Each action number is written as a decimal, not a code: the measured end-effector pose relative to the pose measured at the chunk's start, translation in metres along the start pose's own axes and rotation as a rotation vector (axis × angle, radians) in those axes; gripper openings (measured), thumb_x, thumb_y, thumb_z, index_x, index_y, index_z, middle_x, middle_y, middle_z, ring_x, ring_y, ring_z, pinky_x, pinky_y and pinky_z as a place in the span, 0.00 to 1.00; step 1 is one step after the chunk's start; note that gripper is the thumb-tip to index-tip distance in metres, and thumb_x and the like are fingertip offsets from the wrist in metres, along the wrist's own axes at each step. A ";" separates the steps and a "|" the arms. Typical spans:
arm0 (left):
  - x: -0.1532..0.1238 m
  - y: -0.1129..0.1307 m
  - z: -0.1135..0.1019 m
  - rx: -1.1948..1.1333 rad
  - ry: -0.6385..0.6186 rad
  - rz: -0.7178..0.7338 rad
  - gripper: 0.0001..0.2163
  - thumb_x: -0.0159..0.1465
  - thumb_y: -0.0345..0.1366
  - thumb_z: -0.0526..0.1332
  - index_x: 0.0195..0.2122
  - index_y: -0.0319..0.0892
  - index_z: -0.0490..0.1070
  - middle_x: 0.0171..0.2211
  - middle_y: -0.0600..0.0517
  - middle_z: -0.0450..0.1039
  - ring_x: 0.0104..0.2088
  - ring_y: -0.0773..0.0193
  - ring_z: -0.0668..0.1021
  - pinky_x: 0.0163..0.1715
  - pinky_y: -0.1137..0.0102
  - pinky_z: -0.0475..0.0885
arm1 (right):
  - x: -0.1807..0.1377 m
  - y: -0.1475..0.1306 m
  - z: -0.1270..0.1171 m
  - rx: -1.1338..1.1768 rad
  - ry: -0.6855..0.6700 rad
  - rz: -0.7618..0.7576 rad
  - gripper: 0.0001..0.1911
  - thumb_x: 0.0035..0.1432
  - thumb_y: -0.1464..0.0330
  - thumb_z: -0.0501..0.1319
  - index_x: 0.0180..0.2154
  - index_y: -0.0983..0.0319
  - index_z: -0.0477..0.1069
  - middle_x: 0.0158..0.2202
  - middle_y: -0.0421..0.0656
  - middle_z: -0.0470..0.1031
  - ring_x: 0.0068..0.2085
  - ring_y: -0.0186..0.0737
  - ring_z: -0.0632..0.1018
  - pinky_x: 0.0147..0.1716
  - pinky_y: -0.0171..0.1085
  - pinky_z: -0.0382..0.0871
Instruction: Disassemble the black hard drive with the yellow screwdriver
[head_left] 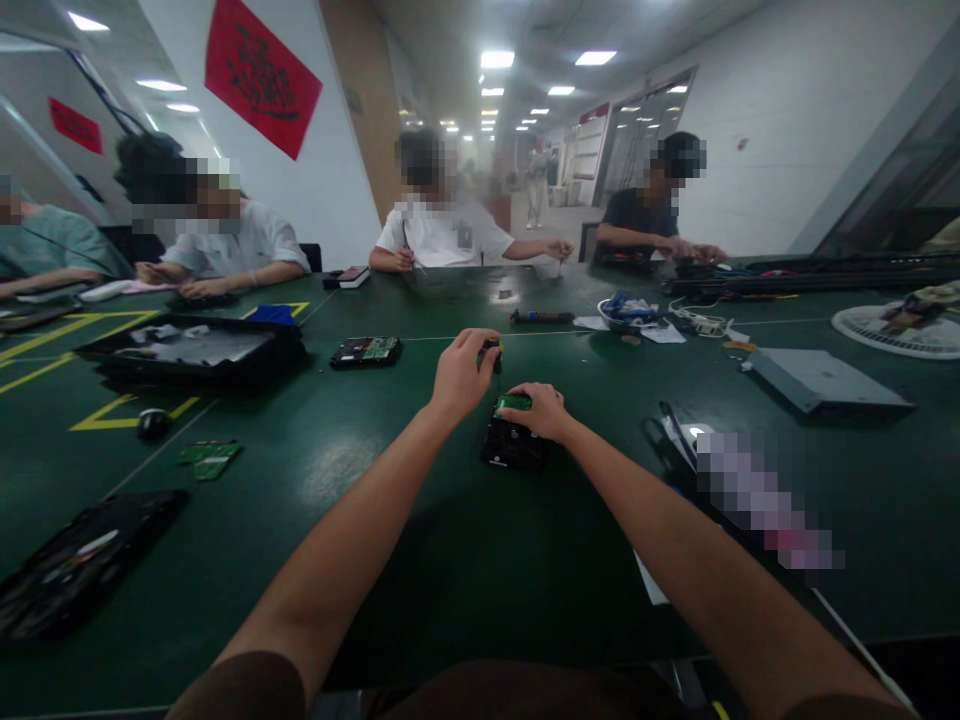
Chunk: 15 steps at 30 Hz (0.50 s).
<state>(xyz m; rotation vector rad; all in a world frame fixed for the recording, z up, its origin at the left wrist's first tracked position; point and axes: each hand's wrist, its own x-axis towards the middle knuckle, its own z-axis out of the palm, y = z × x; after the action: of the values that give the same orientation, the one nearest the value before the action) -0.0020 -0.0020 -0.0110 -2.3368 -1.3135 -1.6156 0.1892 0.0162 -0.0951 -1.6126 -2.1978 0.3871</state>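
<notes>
In front of me on the green table lies a black hard drive with a green circuit board at its far end. My left hand is closed around the handle of a screwdriver. The screwdriver stands nearly upright, its shaft pointing down at the drive's far edge; its tip is too small to make out. My right hand grips the drive from the right, with fingers lying over the board. Part of the board is hidden under these fingers.
Another hard drive and a black tray lie to the left. A loose circuit board sits nearer, beyond a black device. On the right are a grey metal box and a bowl. Several people work across the table.
</notes>
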 end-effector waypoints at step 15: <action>-0.001 0.001 0.001 -0.047 0.022 0.003 0.09 0.63 0.30 0.67 0.44 0.44 0.73 0.43 0.50 0.73 0.42 0.62 0.78 0.43 0.65 0.77 | -0.001 0.001 0.001 0.004 0.016 -0.015 0.28 0.56 0.43 0.65 0.53 0.49 0.76 0.55 0.44 0.76 0.59 0.56 0.70 0.55 0.51 0.62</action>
<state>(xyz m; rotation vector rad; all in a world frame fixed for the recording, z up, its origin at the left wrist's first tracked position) -0.0007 -0.0030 -0.0116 -2.3386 -1.2809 -1.6854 0.1900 0.0160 -0.0963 -1.5908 -2.1950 0.3732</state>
